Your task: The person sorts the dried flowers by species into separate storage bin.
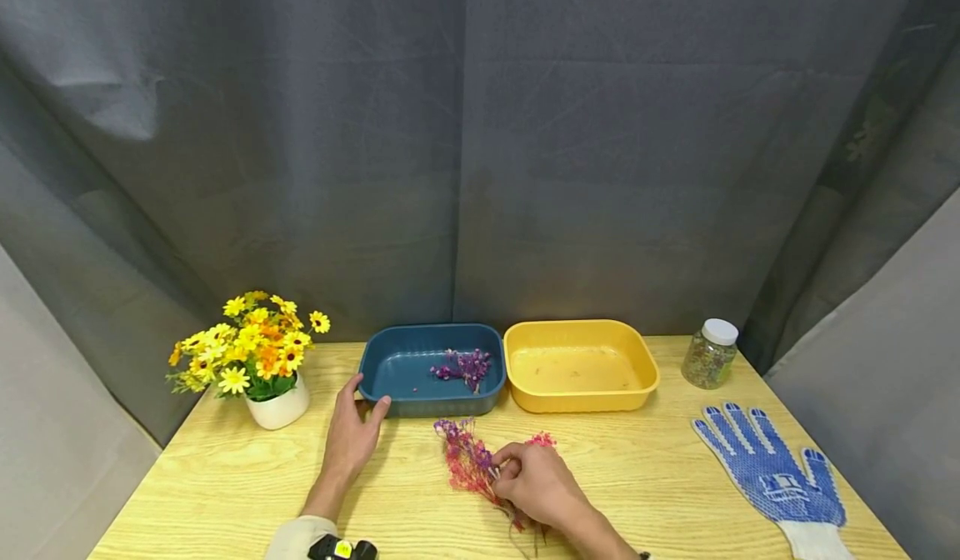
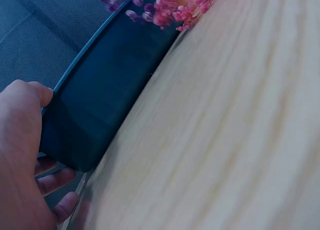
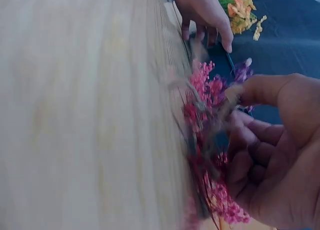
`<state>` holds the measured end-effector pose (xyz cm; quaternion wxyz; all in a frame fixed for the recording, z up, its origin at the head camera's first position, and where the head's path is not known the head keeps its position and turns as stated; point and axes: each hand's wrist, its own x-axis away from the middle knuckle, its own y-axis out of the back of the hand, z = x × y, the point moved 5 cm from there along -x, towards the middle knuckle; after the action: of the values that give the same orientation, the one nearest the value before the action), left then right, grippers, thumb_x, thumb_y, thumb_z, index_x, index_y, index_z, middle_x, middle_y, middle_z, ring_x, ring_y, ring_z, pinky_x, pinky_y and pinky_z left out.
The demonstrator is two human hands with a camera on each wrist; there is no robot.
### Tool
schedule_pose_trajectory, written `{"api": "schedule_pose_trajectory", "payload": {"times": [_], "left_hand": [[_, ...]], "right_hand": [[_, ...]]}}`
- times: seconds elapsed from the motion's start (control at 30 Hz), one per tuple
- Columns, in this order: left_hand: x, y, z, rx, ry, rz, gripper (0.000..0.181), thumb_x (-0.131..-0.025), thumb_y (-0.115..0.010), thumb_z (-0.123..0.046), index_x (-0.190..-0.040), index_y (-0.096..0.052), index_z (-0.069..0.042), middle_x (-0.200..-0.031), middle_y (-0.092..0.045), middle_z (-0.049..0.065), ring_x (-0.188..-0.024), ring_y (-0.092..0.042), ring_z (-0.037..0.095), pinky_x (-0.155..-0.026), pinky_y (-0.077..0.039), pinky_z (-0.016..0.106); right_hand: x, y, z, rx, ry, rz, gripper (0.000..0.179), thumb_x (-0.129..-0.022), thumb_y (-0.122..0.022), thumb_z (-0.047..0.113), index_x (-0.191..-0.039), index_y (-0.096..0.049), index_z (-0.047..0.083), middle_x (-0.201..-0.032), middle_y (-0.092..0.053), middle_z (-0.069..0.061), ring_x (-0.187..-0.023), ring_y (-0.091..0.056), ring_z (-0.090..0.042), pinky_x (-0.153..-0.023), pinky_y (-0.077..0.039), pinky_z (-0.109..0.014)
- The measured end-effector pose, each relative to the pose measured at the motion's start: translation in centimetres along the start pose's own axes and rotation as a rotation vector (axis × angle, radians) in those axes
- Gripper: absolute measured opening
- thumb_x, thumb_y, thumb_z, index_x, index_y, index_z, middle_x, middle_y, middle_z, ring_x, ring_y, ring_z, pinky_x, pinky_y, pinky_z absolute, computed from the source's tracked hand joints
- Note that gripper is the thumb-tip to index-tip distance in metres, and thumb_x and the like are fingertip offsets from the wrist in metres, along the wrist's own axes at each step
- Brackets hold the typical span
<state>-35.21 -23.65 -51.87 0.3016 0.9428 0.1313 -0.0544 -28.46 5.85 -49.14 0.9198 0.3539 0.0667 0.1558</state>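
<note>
My left hand [image 1: 352,437] holds the near left corner of the blue tray [image 1: 431,407], its thumb at the rim and its fingers against the outer side. Inside that tray lies a small bunch of purple dried flowers [image 1: 467,367]. In front of it, over the table, my right hand [image 1: 542,483] pinches a sprig of purple dried flowers [image 1: 476,453] between thumb and forefinger. Pink dried flowers [image 1: 467,475] lie beneath this hand, their thin stems toward the front edge. The right wrist view shows the pinch [image 3: 235,97] blurred, among pink blossoms.
A yellow tray [image 1: 577,402] stands against the blue one's right side. At the left is a white pot [image 1: 279,408] of yellow flowers [image 1: 255,343]. A lidded jar [image 1: 709,355] and a blue dotted glove [image 1: 780,472] are at the right. Grey curtain [image 1: 465,168] hangs behind.
</note>
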Motion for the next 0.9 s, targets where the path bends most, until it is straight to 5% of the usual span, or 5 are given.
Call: {"api": "schedule_pose_trajectory", "payload": {"times": [0.23,0.43,0.9], "left_hand": [[-0.1,0.0,0.0,-0.001,-0.002,0.003,0.074,-0.094,-0.053,-0.054,-0.151,-0.025,-0.015,-0.147,-0.038,0.017,-0.123,-0.055,0.033,-0.101,-0.042,0.052],[-0.1,0.0,0.1,-0.002,0.001,-0.001,0.070,-0.096,-0.054,-0.048,-0.151,-0.025,-0.015,-0.147,-0.038,0.017,-0.123,-0.055,0.033,-0.101,-0.042,0.052],[0.0,-0.1,-0.1,0.001,0.005,-0.002,0.070,-0.096,-0.055,-0.046,-0.151,-0.026,-0.014,-0.147,-0.039,0.017,-0.122,-0.055,0.033,-0.100,-0.042,0.052]], "right_hand": [[-0.2,0.6,-0.5,-0.105,-0.088,0.060,0.019,-0.089,-0.065,0.019,-0.105,-0.073,0.012,-0.078,-0.064,0.006,-0.064,-0.050,-0.011,-0.062,-0.042,-0.027],[-0.4,0.8,-0.6,-0.193,-0.107,0.057,0.019,-0.090,-0.066,0.023,-0.104,-0.072,0.011,-0.093,-0.069,0.002,-0.077,-0.056,-0.013,-0.068,-0.047,-0.030],[-0.8,2.0,-0.3,-0.541,-0.146,0.000,0.023,-0.090,-0.062,0.017,-0.109,-0.061,0.002,-0.085,-0.059,-0.003,-0.070,-0.051,-0.016,-0.060,-0.044,-0.030]]}}
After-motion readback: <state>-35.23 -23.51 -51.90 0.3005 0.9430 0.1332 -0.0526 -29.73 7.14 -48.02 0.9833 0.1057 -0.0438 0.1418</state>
